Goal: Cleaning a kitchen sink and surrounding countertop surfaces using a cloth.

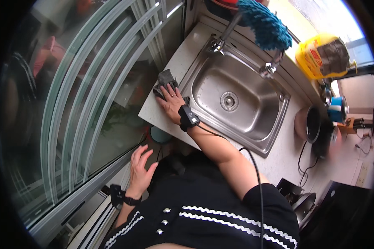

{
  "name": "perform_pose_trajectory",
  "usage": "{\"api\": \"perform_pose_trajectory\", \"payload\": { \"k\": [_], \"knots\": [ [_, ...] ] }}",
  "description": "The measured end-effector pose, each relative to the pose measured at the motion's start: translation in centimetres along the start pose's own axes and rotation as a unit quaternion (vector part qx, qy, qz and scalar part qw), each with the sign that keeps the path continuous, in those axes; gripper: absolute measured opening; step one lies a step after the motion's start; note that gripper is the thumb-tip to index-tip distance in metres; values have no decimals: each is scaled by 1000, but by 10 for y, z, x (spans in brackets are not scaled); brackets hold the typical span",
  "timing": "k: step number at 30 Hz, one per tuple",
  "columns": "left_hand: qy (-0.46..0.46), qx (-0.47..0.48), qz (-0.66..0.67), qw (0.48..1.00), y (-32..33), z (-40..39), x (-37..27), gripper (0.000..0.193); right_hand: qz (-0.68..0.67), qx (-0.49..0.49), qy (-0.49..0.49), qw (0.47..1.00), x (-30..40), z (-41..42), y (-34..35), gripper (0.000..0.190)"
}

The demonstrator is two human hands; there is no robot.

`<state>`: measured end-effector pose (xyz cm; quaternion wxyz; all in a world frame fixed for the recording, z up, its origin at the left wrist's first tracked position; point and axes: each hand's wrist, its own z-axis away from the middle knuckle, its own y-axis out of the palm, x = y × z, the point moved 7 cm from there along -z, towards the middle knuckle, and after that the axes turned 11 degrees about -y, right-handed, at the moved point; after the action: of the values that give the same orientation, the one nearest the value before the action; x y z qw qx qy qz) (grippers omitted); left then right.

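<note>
My right hand (pixel 172 101) lies spread on a dark grey cloth (pixel 165 79), pressing it against the white countertop (pixel 152 107) near its left corner. The cloth is bunched under and beyond the fingers, beside the rim of the stainless steel sink (pixel 202 109). My left hand (pixel 141 169) hangs in the air below the counter corner, fingers apart, with nothing in it. Both wrists wear black strapped devices, and a cable runs from the right one along the arm.
Sliding glass door panels (pixel 81 102) stand at the left. A chrome faucet (pixel 218 46) and a blue microfiber duster (pixel 268 28) are behind the sink. To the right are a dark pot (pixel 308 124), a yellow bag (pixel 322 57) on the ledge and a knife block (pixel 347 125).
</note>
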<state>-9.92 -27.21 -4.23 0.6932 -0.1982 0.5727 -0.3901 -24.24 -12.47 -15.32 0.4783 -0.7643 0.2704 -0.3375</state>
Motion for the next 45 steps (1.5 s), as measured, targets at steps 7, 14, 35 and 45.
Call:
{"api": "perform_pose_trajectory", "payload": {
  "k": [7,14,35,45],
  "knots": [
    [-149,-25,48,987,5,12,60,39,106,-96,145,979,-148,-73,1,34],
    [-282,-37,38,958,19,57,117,36,198,-124,310,922,-288,-105,-13,40],
    [-159,14,83,984,17,15,114,35,104,-149,301,936,-103,-20,-11,44],
    [-62,48,62,995,11,-2,100,34,-45,-26,254,966,3,66,-27,45]
  ]
}}
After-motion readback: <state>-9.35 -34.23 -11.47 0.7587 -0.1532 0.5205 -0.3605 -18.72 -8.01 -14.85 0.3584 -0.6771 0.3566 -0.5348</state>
